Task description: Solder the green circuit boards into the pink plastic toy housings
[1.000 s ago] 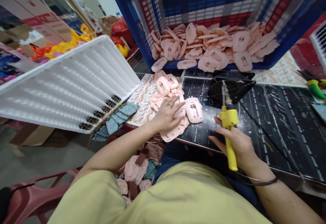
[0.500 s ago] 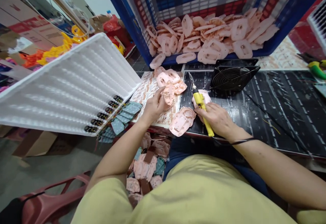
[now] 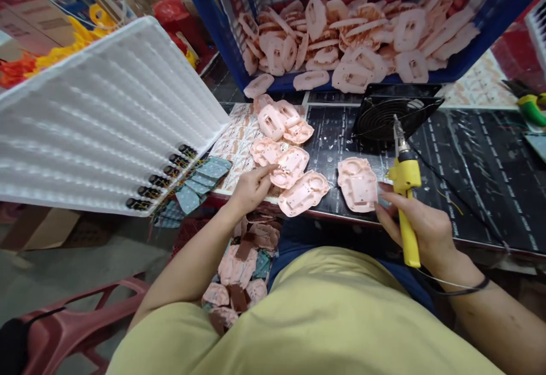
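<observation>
My right hand (image 3: 420, 224) is closed around a yellow soldering iron (image 3: 407, 193), its metal tip pointing up and away. Fingertips of that same hand are at the right edge of a pink plastic shell (image 3: 357, 184) lying on the black tabletop. My left hand (image 3: 252, 188) pinches the near left edge of another pink shell (image 3: 294, 161), which overlaps a third piece. Just in front lies one more pink shell (image 3: 303, 194), its hollow side up. Behind these is a small heap of pink shells (image 3: 273, 122).
A blue-rimmed crate (image 3: 222, 39) full of pink shells stands at the back. A black fan (image 3: 386, 119) sits before it. At left, a white foam tray (image 3: 123, 113) holds black parts wired to blue-green pieces (image 3: 200, 184). Pliers (image 3: 531, 107) lie far right.
My right hand has moved right with the soldering iron and now touches a shell there. My left hand has lowered its shell onto the table pieces. The view has shifted slightly.
</observation>
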A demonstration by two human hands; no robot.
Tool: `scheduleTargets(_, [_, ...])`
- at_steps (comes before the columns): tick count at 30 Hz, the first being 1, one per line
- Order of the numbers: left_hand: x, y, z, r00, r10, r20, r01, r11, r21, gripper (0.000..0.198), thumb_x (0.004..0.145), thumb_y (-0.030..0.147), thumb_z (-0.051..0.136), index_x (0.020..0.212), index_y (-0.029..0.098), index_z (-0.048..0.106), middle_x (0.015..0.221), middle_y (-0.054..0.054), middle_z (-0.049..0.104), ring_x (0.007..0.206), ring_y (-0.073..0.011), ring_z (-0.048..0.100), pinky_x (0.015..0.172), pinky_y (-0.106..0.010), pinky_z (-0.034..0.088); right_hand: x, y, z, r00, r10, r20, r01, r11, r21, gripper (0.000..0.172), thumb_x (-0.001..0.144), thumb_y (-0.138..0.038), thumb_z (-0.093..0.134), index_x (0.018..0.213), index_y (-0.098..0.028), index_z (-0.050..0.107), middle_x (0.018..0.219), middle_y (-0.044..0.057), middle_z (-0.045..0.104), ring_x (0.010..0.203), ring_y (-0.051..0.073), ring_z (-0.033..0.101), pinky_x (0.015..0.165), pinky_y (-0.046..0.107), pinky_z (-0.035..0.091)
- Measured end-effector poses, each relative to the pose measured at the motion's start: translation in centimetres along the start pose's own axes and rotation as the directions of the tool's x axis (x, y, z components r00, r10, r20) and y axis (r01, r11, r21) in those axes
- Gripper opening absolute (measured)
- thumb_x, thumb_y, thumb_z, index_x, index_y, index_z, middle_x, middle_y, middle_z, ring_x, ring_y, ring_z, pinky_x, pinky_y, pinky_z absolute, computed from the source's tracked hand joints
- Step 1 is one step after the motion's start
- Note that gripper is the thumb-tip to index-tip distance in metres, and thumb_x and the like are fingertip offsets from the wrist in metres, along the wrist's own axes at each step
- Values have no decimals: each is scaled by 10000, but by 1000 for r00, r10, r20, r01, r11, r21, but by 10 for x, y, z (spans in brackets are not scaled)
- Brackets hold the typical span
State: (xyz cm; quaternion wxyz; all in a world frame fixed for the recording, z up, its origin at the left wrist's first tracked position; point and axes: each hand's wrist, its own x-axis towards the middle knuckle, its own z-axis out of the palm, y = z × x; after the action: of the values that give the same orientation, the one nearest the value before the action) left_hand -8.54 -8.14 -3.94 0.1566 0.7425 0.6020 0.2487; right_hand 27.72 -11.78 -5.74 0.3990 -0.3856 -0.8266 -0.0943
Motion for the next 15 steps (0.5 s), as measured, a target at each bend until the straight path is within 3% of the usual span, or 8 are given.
scheduleTargets(3, [2,16,10,993,68,95,-66,998,-20,501,871,285,425,1272,115,671,1092,-107,755,946,-221,708,868,-333,555,0,8,-4,999,-49,14,50,998,-44,390,861,-170,717,1221,-198,569,892,10,721,642,127,649,645,264,525])
scheduleTargets(5, [6,27,15,981,121,149,-117,993,-36,541,834,252,446,1324,122,635,1092,-97,753,957,-215,701,871,-320,549,3,15,-1,994,-98,52,98,995,6,370,878,-135,662,1226,-193,550,1094,62,712,852,171,697,849,341,552])
scheduleTargets(7, [10,35,15,978,141,154,-136,990,-42,577,802,220,457,1351,129,610,1118,-89,747,870,-187,693,833,-299,547,5,24,4,980,-160,120,147,983,107,322,909,-101,573,1216,-195,543,1258,91,653,1088,211,661,1054,462,473])
scheduleTargets(11, [16,43,-4,993,106,-45,-106,994,5,494,813,248,520,1282,143,633,1097,-62,738,668,-109,607,695,-237,518,5,38,18,946,-223,234,177,963,201,300,942,-94,503,1217,-202,558,1166,59,684,1219,222,580,1133,502,397])
scheduleTargets(15, [16,55,-40,943,183,-277,-113,961,251,289,844,383,620,1017,164,693,905,-32,689,758,-145,612,758,-278,514,1,44,24,922,-254,291,206,961,187,279,942,-105,537,1197,-210,586,1061,30,704,1260,239,542,1138,491,385])
